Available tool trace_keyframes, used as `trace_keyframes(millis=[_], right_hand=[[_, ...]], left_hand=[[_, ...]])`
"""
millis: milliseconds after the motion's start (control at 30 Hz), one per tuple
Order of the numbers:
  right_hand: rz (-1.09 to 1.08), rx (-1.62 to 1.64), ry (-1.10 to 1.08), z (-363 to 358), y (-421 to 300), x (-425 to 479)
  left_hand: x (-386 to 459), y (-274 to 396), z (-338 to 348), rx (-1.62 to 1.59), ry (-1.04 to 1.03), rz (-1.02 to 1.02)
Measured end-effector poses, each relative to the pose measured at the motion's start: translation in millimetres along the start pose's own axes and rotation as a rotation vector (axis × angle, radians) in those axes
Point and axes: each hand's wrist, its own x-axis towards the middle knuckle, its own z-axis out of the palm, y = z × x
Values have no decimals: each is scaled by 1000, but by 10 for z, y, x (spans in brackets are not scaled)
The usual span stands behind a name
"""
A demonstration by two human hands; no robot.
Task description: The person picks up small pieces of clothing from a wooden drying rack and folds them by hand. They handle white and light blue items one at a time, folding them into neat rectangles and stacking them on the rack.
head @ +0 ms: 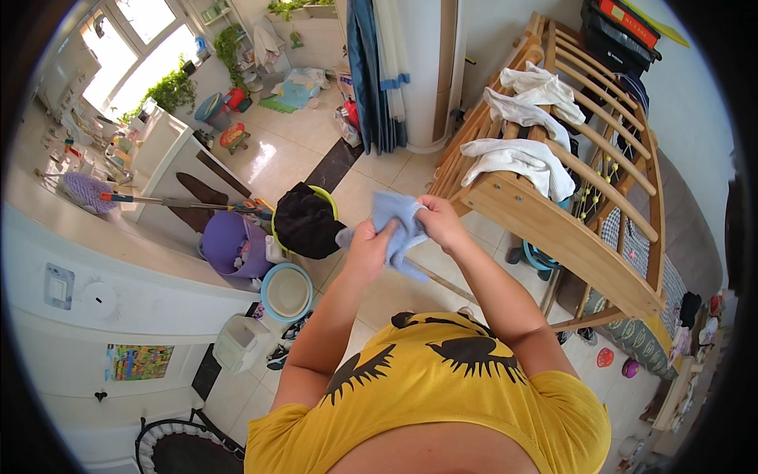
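In front of my chest I hold a light blue cloth item [391, 207], bunched and partly blurred; whether it is a sock or a small towel I cannot tell. My left hand [370, 246] grips its near left side, thumb on top. My right hand [438, 220] pinches its right edge. To the right, several white socks [515, 157] lie draped over the end of a wooden climbing frame [562, 237]. Left of my hands, black clothing [308, 222] is heaped over a yellow-green basin [325, 195].
A purple tub [234, 243], a blue-rimmed basin [288, 290] and a lidded plastic bin [240, 343] stand on the left floor. A mop pole [177, 202] extends above the tub. A blue curtain [376, 77] hangs ahead. A small trampoline [189, 444] sits at lower left.
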Motion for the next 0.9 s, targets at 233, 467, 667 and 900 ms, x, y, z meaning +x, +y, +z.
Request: trace_keyframes(millis=[233, 467, 667, 900], right_hand=[[49, 236, -37, 167, 4, -46], [-492, -621, 25, 532, -117, -476], [-530, -628, 99, 477, -250, -516], [-529, -598, 213, 163, -310, -357]], left_hand=[[82, 120, 97, 635, 71, 334], [357, -101, -268, 898, 229, 301], [440, -223, -257, 748, 338, 483], [151, 79, 110, 567, -13, 156]])
